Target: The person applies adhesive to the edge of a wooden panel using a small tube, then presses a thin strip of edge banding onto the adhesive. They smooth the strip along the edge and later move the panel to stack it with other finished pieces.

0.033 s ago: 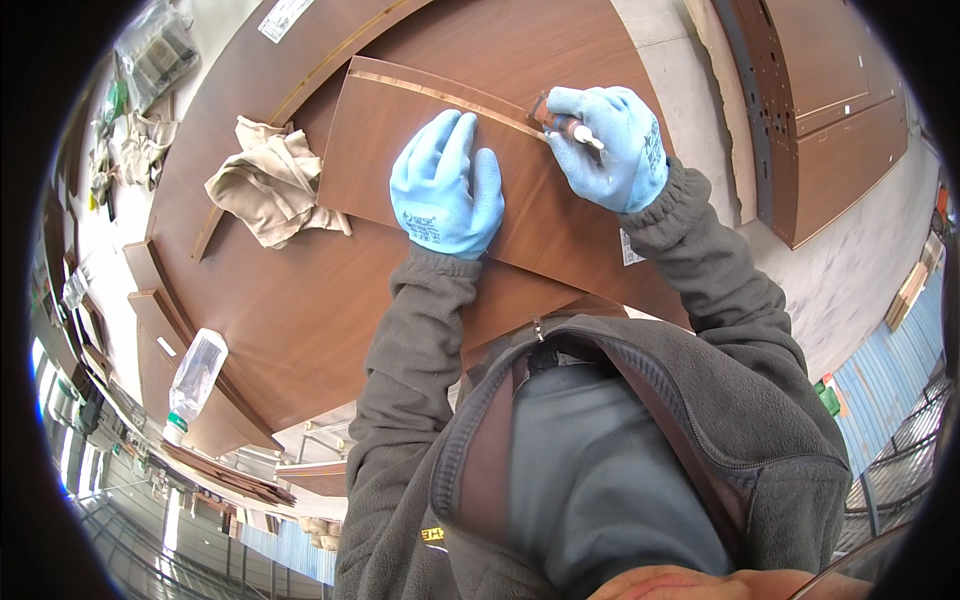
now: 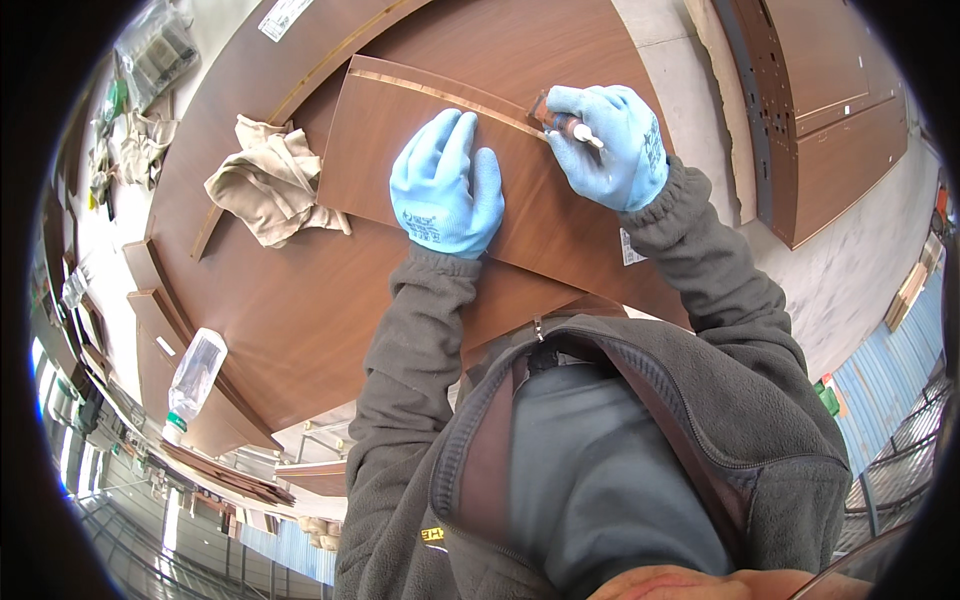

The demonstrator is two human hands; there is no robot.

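Pinching a small tool between thumb and fingers, the blue-gloved right grip is closed. The tool has a reddish-brown body and a white tip; its exact kind is hard to tell. It is held at a slant, probably for fine control, with its reddish end near a pale strip along the upper board's far edge.

The left grip, gloved alike, is opened flat, palm down with the thumb out, and has hold of nothing. It rests mid-board, seemingly to steady it.

The upper board, brown and wood-grained, lies askew across a larger lower board, which appears to serve as its support. A crumpled beige rag lies on the lower board toward its far left, against the upper board's left edge, perhaps put there to be within reach.

Farther out, a clear bottle is by the lower board's near left edge. Well beyond its right edge is a brown panel.
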